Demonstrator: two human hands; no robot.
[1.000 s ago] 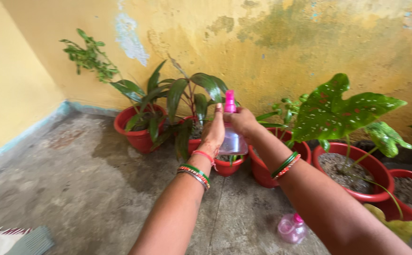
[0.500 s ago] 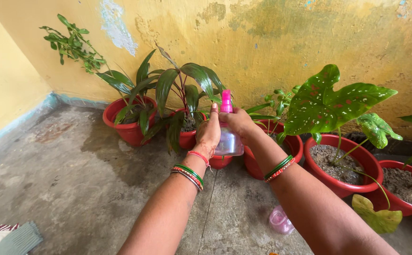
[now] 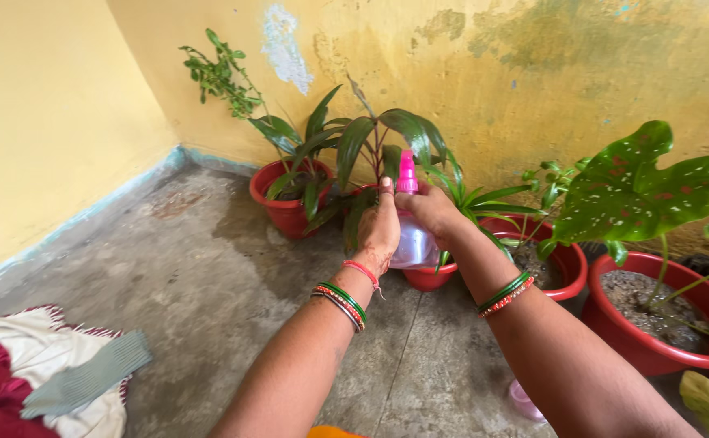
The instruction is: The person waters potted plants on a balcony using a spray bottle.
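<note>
Both hands hold one spray bottle (image 3: 413,235) at frame centre. The left hand (image 3: 379,231) wraps the clear body from the 9 o'clock side, fingers closed on it. The right hand (image 3: 434,212) grips the neck from the 3 o'clock side, below the pink nozzle (image 3: 407,172), which stands upright. The grip matches the earlier frames: same fingers, same bottle attitude.

The bottle sits over the small red pot (image 3: 429,276), which lies at 6 o'clock of it. The dark-leaved plant (image 3: 370,138) stands at 12 o'clock, just behind the nozzle. Its neighbour, the left pot (image 3: 285,212), lies at 10 o'clock.

Compared with the earlier frames, the view is turned to the left. The pots sit further right in frame. More of the side wall (image 3: 46,122) shows at 9 o'clock. The spotted leaf (image 3: 638,191) is now at 3 o'clock, cut by the frame edge. The cloth pile (image 3: 38,373) at 8 o'clock shows far more than before, with a red part now visible. The second bottle (image 3: 526,401) on the floor at 5 o'clock is now mostly hidden behind the right forearm.
</note>
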